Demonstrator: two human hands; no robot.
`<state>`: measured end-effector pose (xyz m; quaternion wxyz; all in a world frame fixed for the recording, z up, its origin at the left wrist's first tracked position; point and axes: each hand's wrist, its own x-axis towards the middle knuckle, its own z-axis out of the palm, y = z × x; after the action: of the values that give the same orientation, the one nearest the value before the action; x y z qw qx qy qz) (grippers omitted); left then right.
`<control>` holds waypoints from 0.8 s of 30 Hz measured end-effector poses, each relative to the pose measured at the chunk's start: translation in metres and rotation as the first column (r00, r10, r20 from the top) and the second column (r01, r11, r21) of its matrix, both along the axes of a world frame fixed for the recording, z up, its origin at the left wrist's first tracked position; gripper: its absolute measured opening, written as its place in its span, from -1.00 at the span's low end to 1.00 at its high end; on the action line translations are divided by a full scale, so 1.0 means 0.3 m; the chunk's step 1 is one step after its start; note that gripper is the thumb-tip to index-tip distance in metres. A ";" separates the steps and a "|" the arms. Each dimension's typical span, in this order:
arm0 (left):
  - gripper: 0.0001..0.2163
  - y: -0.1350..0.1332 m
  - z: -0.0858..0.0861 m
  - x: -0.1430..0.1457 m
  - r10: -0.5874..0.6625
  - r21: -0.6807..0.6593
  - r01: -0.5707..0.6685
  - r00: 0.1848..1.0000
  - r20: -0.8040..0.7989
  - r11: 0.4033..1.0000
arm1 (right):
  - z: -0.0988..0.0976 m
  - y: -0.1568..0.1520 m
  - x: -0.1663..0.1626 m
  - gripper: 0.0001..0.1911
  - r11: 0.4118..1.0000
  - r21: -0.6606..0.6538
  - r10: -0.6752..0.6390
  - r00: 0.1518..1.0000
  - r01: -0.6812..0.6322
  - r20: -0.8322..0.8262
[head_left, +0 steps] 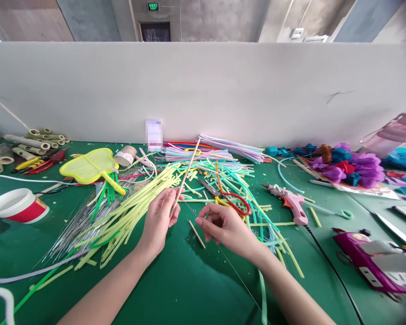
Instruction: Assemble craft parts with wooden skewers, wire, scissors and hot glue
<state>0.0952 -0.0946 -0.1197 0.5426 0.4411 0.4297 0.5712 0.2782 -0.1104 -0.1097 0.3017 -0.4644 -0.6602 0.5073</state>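
Observation:
My left hand (pixel 159 219) is closed round the lower end of a long thin wooden stick (pixel 187 171) that slants up to the right over a heap of pipe cleaners (pixel 203 174). My right hand (pixel 223 225) is pinched just to the right; a thin wire seems to run from it towards the lower right, too fine to be sure. A short wooden stick (pixel 196 234) lies on the green mat (pixel 176 280) between my hands. Red-handled scissors (pixel 232 201) lie just beyond my right hand.
A pink glue gun (pixel 291 205) with a black cord lies right of the scissors. Yellow-green pipe cleaners (pixel 128 212), a yellow fan (pixel 88 164), a red and white cup (pixel 18 205) and bamboo tubes (pixel 34 142) fill the left. Paper flowers (pixel 345 164) and a magenta tool (pixel 375 262) are at right.

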 end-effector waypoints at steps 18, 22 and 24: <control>-0.73 0.025 0.009 -0.022 0.098 0.030 -0.100 0.993 0.062 0.995 | -0.006 0.028 0.081 -0.79 0.694 0.718 -0.326 0.867 -0.052 0.378; -0.74 0.025 0.016 -0.025 0.109 0.040 -0.111 0.993 0.042 0.993 | 0.007 0.010 0.074 -0.78 0.495 0.867 -0.386 0.909 0.057 0.160; -0.76 0.025 0.016 -0.026 0.111 0.043 -0.111 0.994 0.020 0.993 | 0.021 -0.012 0.066 -0.67 0.320 0.922 -0.425 0.903 0.219 -0.067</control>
<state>0.0874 -0.0871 -0.1150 0.5041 0.4232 0.4361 0.6137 0.2980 -0.1139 -0.1033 0.5371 -0.3888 -0.7464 -0.0564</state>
